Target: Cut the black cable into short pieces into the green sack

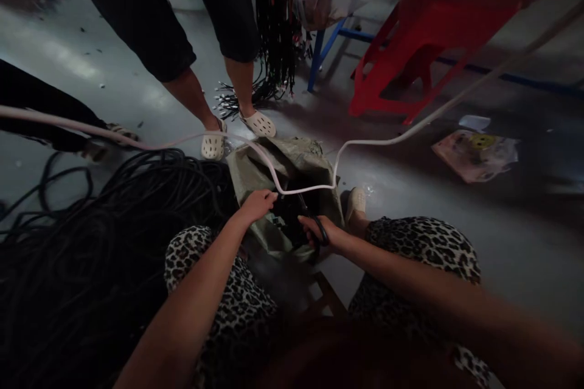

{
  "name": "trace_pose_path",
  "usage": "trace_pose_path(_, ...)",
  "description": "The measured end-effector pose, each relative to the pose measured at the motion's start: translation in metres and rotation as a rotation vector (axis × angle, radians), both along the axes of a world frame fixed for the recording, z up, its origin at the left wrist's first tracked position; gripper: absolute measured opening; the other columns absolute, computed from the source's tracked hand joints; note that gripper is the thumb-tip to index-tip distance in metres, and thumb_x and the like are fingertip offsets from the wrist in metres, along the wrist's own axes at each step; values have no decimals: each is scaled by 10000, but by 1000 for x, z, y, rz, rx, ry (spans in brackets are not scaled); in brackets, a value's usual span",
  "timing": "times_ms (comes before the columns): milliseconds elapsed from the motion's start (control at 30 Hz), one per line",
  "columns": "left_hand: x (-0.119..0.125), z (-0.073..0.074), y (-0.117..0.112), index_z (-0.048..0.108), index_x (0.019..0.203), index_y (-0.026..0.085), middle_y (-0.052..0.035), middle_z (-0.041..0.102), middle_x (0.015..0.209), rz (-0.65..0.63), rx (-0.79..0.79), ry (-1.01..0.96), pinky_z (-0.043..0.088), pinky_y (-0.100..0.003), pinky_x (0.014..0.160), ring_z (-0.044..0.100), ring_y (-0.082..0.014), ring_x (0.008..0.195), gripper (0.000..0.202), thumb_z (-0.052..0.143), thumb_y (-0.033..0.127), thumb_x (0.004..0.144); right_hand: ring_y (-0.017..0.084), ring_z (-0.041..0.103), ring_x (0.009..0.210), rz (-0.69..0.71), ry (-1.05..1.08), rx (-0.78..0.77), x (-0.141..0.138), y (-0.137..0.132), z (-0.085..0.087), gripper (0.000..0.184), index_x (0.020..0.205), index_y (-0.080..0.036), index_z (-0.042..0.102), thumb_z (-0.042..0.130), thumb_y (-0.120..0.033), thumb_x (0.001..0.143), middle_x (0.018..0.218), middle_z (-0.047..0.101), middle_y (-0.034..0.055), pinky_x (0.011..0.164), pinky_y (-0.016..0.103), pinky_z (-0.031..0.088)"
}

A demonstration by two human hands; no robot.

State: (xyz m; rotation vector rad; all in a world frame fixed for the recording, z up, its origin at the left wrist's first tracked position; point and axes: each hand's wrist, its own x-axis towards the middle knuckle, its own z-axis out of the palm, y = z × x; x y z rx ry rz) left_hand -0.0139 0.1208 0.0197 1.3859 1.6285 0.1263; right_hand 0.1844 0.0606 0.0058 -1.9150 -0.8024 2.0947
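Over the mouth of a greenish woven sack (pixel 249 173), my left hand (pixel 258 204) is closed in a pinch. What its fingertips hold, if anything, is too dark to make out. My right hand (pixel 319 230) grips black-handled scissors (pixel 323 232) by the loops, and their blades point up and away towards the left fingertips. Dark pieces lie inside the sack, hard to tell apart in the shadow. A pale cord (pixel 310 189) sags across the view, passing close above both hands.
Coiled black cable (pixel 173 188) heaps on the floor at left. Another person's legs, in cream clogs (pixel 260 123), stand just beyond the sack. A bundle of black wires (pixel 276 30) hangs behind. Right of it are a red plastic stool (pixel 438 18) and a plastic bag (pixel 474 155).
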Motion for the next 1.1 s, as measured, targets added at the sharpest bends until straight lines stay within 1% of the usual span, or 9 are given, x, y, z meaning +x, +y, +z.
trace_pose_path(100, 12, 13, -17, 619, 814, 142, -3, 586, 613, 108, -26, -98, 365, -221, 517, 478, -101, 506, 303, 448, 392, 800, 73, 424, 341, 89, 17, 103, 10, -8, 10, 397, 604, -144, 490, 506, -420, 889, 411, 451, -36, 357, 174, 313)
trace_pose_path(200, 19, 19, -36, 587, 947, 137, 13, 580, 631, 218, -64, -152, 365, -212, 497, 460, -88, 482, 279, 476, 322, 771, 73, 424, 353, 219, -16, 179, 15, -17, 23, 441, 556, -140, 497, 480, -415, 900, 392, 455, -21, 365, 170, 306)
trace_pose_path(367, 12, 15, -59, 593, 905, 130, -6, 615, 674, 219, -66, -223, 394, -225, 513, 484, -93, 486, 306, 502, 382, 758, 105, 475, 373, 334, -206, 162, 5, -32, 33, 401, 586, -144, 549, 535, -442, 853, 415, 496, -1, 389, 191, 330)
trace_pose_path(467, 5, 12, -70, 612, 909, 141, -23, 648, 719, 207, -53, -249, 427, -242, 554, 530, -113, 533, 333, 528, 420, 746, 120, 499, 391, 408, -247, 150, -7, -38, 36, 421, 592, -136, 571, 541, -475, 839, 431, 514, 25, 406, 202, 338)
trace_pose_path(600, 0, 16, -81, 636, 883, 147, -29, 659, 722, 205, -2, -225, 448, -259, 603, 574, -139, 603, 335, 524, 433, 749, 122, 513, 408, 364, -221, 148, -20, -47, 44, 401, 647, -124, 583, 529, -464, 853, 483, 538, 30, 411, 204, 346)
trace_pose_path(767, -6, 28, -94, 643, 820, 144, -21, 645, 671, 241, 45, -156, 433, -251, 578, 542, -120, 527, 338, 489, 440, 769, 110, 499, 408, 276, -121, 151, -25, -63, 49, 411, 692, -114, 590, 485, -463, 880, 496, 524, 19, 411, 195, 363)
trace_pose_path(900, -12, 24, -111, 636, 757, 144, -20, 633, 646, 306, 86, -150, 402, -231, 532, 520, -112, 502, 354, 454, 448, 783, 115, 541, 494, 331, -162, 235, -26, -77, 43, 402, 757, -102, 608, 530, -485, 852, 609, 577, 44, 457, 185, 387)
trace_pose_path(1000, -13, 16, -120, 656, 825, 137, -21, 634, 661, 363, 111, -156, 395, -226, 522, 511, -110, 501, 369, 471, 452, 774, 133, 576, 574, 390, -155, 267, -24, -86, 39, 423, 806, -95, 634, 530, -503, 843, 691, 608, 65, 505, 192, 403)
trace_pose_path(1100, -6, 13, -121, 671, 930, 132, -21, 637, 676, 362, 91, -172, 400, -230, 526, 508, -109, 500, 404, 483, 453, 774, 146, 581, 594, 476, -124, 284, -20, -86, 38, 430, 820, -102, 660, 522, -508, 844, 673, 614, 68, 524, 202, 397)
